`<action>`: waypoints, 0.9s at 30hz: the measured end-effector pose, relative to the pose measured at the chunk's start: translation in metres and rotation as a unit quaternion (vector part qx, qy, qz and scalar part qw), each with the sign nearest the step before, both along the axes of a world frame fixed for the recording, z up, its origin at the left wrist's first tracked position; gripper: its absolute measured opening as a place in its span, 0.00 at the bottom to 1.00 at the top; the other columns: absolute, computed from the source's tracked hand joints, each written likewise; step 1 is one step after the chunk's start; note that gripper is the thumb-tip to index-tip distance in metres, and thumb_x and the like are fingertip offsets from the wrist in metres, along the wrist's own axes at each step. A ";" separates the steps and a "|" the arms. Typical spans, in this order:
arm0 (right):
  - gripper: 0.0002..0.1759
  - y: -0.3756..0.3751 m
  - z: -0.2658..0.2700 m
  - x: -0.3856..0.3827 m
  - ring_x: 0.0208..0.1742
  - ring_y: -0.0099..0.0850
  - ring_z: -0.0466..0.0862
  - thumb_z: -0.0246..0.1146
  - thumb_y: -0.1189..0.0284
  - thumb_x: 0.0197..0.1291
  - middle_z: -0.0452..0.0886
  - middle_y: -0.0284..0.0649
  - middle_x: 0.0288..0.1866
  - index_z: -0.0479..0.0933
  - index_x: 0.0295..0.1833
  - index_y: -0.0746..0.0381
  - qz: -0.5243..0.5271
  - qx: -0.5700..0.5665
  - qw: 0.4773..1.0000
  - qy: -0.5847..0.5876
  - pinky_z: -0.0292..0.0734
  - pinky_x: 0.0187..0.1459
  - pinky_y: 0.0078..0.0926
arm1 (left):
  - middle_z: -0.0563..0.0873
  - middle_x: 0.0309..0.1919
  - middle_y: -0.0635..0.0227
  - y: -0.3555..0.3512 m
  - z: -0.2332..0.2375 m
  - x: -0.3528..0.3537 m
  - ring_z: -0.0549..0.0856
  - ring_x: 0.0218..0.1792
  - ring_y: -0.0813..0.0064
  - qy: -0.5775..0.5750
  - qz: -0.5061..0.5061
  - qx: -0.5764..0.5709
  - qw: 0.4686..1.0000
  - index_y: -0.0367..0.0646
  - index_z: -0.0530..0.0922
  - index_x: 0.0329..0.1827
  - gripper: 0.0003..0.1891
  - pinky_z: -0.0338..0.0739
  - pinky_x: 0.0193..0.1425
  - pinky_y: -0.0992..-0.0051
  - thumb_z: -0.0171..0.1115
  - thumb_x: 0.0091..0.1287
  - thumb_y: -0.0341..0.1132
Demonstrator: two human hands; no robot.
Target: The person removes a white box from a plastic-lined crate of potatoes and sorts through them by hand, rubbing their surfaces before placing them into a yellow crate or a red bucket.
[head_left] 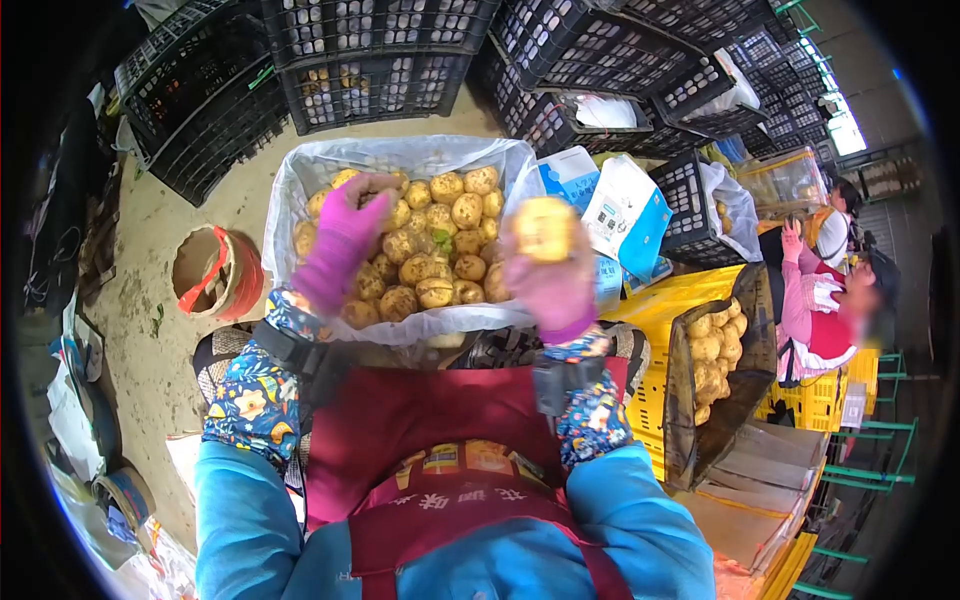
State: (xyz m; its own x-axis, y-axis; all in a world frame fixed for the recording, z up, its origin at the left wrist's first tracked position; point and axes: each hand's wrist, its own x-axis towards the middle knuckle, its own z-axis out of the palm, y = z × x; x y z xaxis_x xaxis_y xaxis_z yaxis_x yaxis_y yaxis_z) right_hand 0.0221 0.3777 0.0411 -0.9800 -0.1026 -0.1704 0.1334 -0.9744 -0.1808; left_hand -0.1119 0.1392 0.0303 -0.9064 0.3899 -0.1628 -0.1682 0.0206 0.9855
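A single potato (543, 228) is held up in the right hand (552, 280), near the right side of a white-lined container; the fingers are closed around its underside, though their exact placement is blurred. The left hand (362, 205) is held over the heaped potatoes (435, 272) with its fingers curled; whether anything is gripped by it cannot be told. The heap is contained within the white liner (410, 150), whose edges are folded outward. More potatoes are kept in a yellow crate (648, 350) to the right, and a red bucket (248, 275) is placed on the floor to the left. The held potato should be found firm and stiff, fairly dense but easily carried in one hand. Its rounded skin, marked with dark patches that may be soil, could be slightly slippery, and it could be scuffed or bruised if dropped. It is best gripped around its widest part, with the fingers spread and without digging in.
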 end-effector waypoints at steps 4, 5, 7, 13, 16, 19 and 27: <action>0.19 0.105 0.061 0.081 0.49 0.25 0.78 0.72 0.68 0.55 0.76 0.31 0.48 0.71 0.49 0.55 -0.225 -0.009 0.955 0.192 0.80 0.46 0.31 | 0.85 0.48 0.68 -0.019 -0.008 -0.007 0.81 0.47 0.82 0.046 0.006 0.022 0.999 0.35 0.79 0.57 0.15 0.75 0.56 0.81 0.58 0.73 0.34; 0.22 0.121 0.071 0.102 0.51 0.27 0.79 0.72 0.66 0.55 0.77 0.32 0.49 0.72 0.52 0.56 -0.279 -0.040 0.932 0.228 0.79 0.49 0.32 | 0.85 0.48 0.68 -0.022 -0.007 -0.007 0.82 0.48 0.81 0.046 0.012 0.024 0.999 0.34 0.79 0.57 0.15 0.75 0.57 0.80 0.57 0.73 0.34; 0.26 0.141 0.078 0.126 0.55 0.31 0.79 0.72 0.63 0.56 0.78 0.36 0.53 0.72 0.57 0.57 -0.326 -0.042 0.915 0.231 0.77 0.54 0.35 | 0.85 0.49 0.65 -0.026 0.002 -0.002 0.82 0.51 0.79 0.006 0.022 0.037 0.999 0.33 0.78 0.58 0.15 0.75 0.59 0.79 0.56 0.74 0.34; 0.33 0.086 0.027 0.033 0.64 0.34 0.76 0.60 0.62 0.68 0.74 0.46 0.68 0.61 0.75 0.60 -0.093 0.461 0.882 -0.030 0.72 0.63 0.31 | 0.84 0.50 0.66 -0.029 0.006 0.001 0.81 0.51 0.79 0.038 -0.002 0.067 0.997 0.33 0.77 0.60 0.18 0.74 0.59 0.79 0.58 0.74 0.37; 0.34 0.028 -0.053 -0.047 0.61 0.36 0.79 0.63 0.65 0.61 0.78 0.44 0.63 0.66 0.72 0.62 0.289 0.676 0.672 0.084 0.73 0.62 0.35 | 0.84 0.50 0.66 -0.031 0.006 -0.003 0.81 0.52 0.79 0.027 0.004 0.082 0.996 0.33 0.76 0.60 0.19 0.73 0.60 0.79 0.59 0.73 0.38; 0.39 -0.026 -0.116 -0.090 0.62 0.43 0.79 0.68 0.59 0.52 0.78 0.47 0.63 0.68 0.71 0.53 0.482 0.797 0.299 0.206 0.76 0.60 0.42 | 0.83 0.51 0.66 -0.036 0.004 -0.009 0.81 0.53 0.79 0.035 0.012 0.046 0.998 0.33 0.76 0.60 0.20 0.72 0.61 0.79 0.59 0.72 0.38; 0.43 -0.026 -0.160 -0.110 0.54 0.38 0.84 0.76 0.58 0.44 0.84 0.42 0.49 0.70 0.67 0.57 0.521 0.758 0.358 0.164 0.81 0.51 0.38 | 0.83 0.52 0.66 -0.037 0.008 -0.015 0.81 0.55 0.77 0.024 0.025 0.044 0.998 0.33 0.76 0.61 0.20 0.73 0.63 0.78 0.59 0.72 0.37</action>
State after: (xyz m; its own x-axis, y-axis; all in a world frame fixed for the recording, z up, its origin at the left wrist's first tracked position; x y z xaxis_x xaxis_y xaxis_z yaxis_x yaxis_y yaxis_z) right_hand -0.0875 0.3516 -0.1186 -0.5379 -0.4743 -0.6969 0.0119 0.8223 -0.5689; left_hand -0.1270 0.1023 0.0383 -0.9310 0.3551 -0.0852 -0.1185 -0.0733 0.9902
